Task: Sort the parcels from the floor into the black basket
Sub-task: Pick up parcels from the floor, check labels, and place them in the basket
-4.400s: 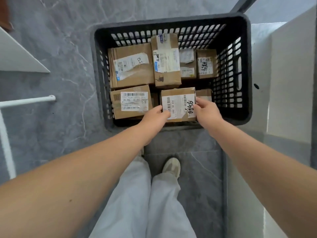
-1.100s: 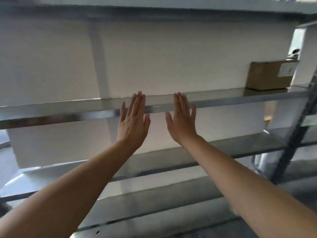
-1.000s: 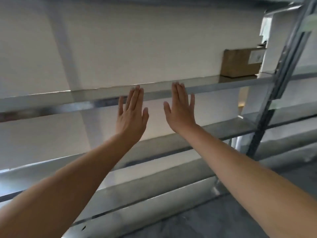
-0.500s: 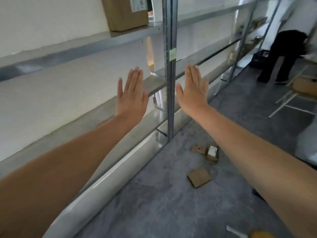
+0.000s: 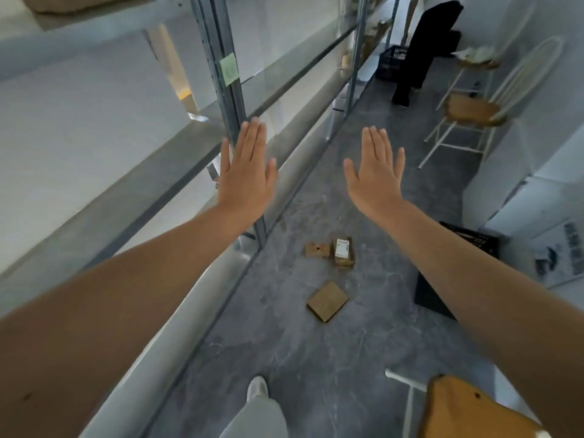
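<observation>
Both hands were empty and raised palm-forward: the left hand (image 5: 245, 172) and the right hand (image 5: 376, 172) each had straight fingers held close together, gripping nothing. Three parcels lay ahead on the grey marbled floor (image 5: 284, 358): a small brown cardboard parcel (image 5: 317, 250) just beside a brown box bearing a white label (image 5: 343, 252), seemingly touching it, and nearer the person a flat square brown cardboard parcel (image 5: 327, 301) lying apart. The black plastic basket (image 5: 467, 238) stood to the right of them, partly hidden behind the right forearm. Risks were judged as follows. The flat parcel lay flush to the floor, so fingers might fail to get under an edge and merely push it along. Lifting one of the paired parcels could knock its neighbour aside. The wooden-seated stool with white legs (image 5: 467, 409) sat near the walking line, a likely trip or snag point when bending. The grey metal shelf upright (image 5: 227, 90) stood close to the left hand and could be struck. A second dark crate (image 5: 392, 63) far down the aisle might be mistaken for the target.
</observation>
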The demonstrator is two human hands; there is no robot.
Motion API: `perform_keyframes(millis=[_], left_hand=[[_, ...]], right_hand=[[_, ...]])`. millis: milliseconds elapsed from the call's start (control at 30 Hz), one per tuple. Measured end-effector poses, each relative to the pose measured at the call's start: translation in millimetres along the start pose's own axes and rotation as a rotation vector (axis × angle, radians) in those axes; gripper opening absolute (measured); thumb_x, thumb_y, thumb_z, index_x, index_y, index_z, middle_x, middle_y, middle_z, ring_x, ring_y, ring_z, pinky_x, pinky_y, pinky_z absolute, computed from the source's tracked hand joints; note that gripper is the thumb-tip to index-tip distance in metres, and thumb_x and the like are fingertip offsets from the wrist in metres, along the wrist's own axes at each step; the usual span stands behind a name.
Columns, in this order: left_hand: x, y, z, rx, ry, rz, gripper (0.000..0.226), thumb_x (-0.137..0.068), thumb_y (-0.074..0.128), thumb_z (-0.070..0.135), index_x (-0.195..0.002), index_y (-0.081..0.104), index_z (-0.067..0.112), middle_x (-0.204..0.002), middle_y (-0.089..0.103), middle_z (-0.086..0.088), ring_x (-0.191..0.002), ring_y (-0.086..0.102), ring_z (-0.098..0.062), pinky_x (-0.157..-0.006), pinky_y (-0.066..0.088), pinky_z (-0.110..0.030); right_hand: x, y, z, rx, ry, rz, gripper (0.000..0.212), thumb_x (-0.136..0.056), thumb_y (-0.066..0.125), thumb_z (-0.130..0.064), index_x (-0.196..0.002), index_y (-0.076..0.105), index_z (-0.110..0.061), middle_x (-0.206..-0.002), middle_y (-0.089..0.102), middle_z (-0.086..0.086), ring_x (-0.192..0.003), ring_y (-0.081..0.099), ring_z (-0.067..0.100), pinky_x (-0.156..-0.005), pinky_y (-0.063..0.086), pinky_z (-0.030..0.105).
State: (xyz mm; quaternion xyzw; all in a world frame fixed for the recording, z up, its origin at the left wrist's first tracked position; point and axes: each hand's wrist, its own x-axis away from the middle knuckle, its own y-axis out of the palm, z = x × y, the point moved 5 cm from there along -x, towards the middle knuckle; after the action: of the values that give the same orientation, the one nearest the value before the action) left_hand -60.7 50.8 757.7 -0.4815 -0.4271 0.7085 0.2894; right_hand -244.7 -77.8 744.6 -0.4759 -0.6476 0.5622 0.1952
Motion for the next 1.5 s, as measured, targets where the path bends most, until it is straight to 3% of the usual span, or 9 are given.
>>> perform_keyframes(millis=[233, 600, 1000, 1500], left_hand=[[-76, 57, -34, 0.118, 0.08, -0.087, 0.059, -0.105, 0.027, 0.03, -0.157, 0.007, 0.012, -0.166, 0.002, -0.001, -0.152, -0.003, -0.015, -0.123, -0.003, -0.044], [-139, 123, -73, 0.217, 0.15, -0.203, 0.059, -0.106, 0.023, 0.033, -0.157, 0.004, 0.011, -0.166, -0.001, -0.003, -0.152, -0.006, -0.015, -0.123, -0.003, -0.045], [-187, 173, -36, 0.219, 0.222, -0.252, 0.06, -0.106, 0.024, 0.033, -0.157, 0.002, 0.012, -0.166, -0.003, -0.001, -0.152, -0.008, -0.014, -0.124, 0.0, -0.047], [-265, 240, 31, 0.131, 0.122, -0.276, 0.061, -0.104, 0.023, 0.036, -0.158, 0.004, 0.013, -0.166, 0.0, -0.001, -0.152, -0.007, -0.012, -0.124, -0.002, -0.046]], right_hand=[[-58, 43, -1, 0.053, 0.159, -0.056, 0.065, -0.106, 0.026, -0.039, -0.157, -0.001, -0.011, -0.166, -0.004, 0.001, -0.151, -0.01, 0.015, -0.122, -0.009, 0.047], [-102, 111, -26, 0.054, 0.244, -0.091, 0.066, -0.104, 0.026, -0.039, -0.157, -0.002, -0.011, -0.166, -0.004, 0.001, -0.151, -0.012, 0.014, -0.12, -0.012, 0.046], [-152, 129, 25, 0.038, 0.283, -0.107, 0.066, -0.104, 0.025, -0.039, -0.157, -0.004, -0.012, -0.165, -0.005, 0.0, -0.151, -0.014, 0.014, -0.12, -0.014, 0.046], [-264, 162, 121, -0.049, 0.205, -0.18, 0.067, -0.105, 0.027, -0.039, -0.157, -0.004, -0.012, -0.166, -0.005, 0.001, -0.151, -0.013, 0.015, -0.121, -0.011, 0.047]])
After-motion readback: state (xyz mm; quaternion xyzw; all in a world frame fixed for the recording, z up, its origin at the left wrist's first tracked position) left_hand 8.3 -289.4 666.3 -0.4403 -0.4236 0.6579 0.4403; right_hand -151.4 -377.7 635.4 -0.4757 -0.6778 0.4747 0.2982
